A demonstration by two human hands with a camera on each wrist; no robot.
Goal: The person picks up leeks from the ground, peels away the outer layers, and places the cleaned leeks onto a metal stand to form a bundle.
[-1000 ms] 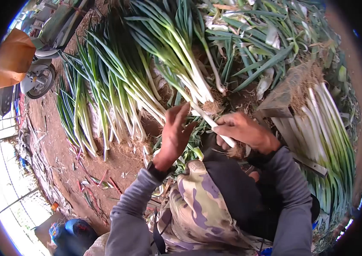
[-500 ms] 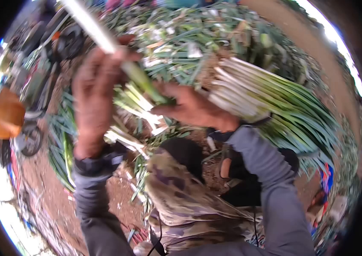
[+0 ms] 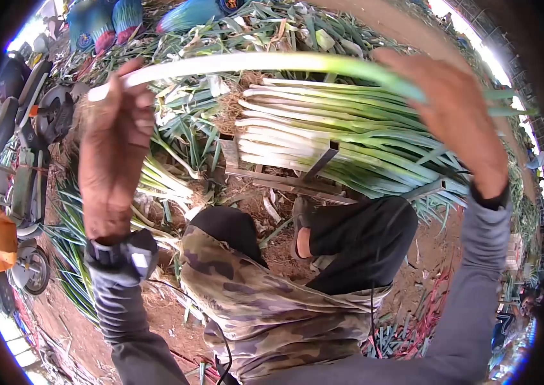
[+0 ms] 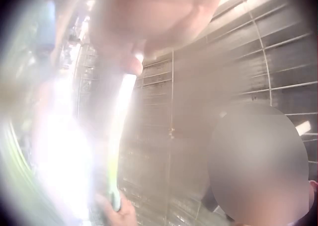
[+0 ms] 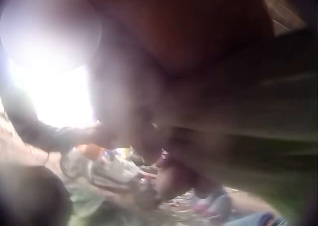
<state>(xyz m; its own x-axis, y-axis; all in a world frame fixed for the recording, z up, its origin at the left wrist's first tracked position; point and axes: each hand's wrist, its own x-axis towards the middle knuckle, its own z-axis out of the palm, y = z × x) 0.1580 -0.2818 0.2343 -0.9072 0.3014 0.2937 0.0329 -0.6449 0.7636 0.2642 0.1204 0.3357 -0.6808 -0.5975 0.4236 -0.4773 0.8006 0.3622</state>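
Note:
One long green onion (image 3: 272, 62) is held up crosswise in front of the person, bowed slightly upward in the head view. The left hand (image 3: 114, 154) grips its white end, the thumb and fingers around the stalk and a short tip sticking out to the left. The right hand (image 3: 455, 112) holds the green leaves at the other end, with leaf tips trailing out beyond it. In the left wrist view the same onion (image 4: 120, 116) runs from the left hand (image 4: 159, 17) down to the right hand (image 4: 120, 213). The right wrist view is dark and blurred.
A bundle of green onions (image 3: 323, 128) lies in a metal frame (image 3: 284, 183) ahead. More loose onions (image 3: 163, 183) lie on the ground at left. Trimmed leaves (image 3: 220, 38) are heaped behind. Motorbikes (image 3: 21, 154) stand far left. The person's knees (image 3: 374, 231) are below the hands.
The onion went from low between the hands, root end at the right hand, to raised and crosswise, white end in the left hand. The right hand moved out along the leaves. The head view turned right.

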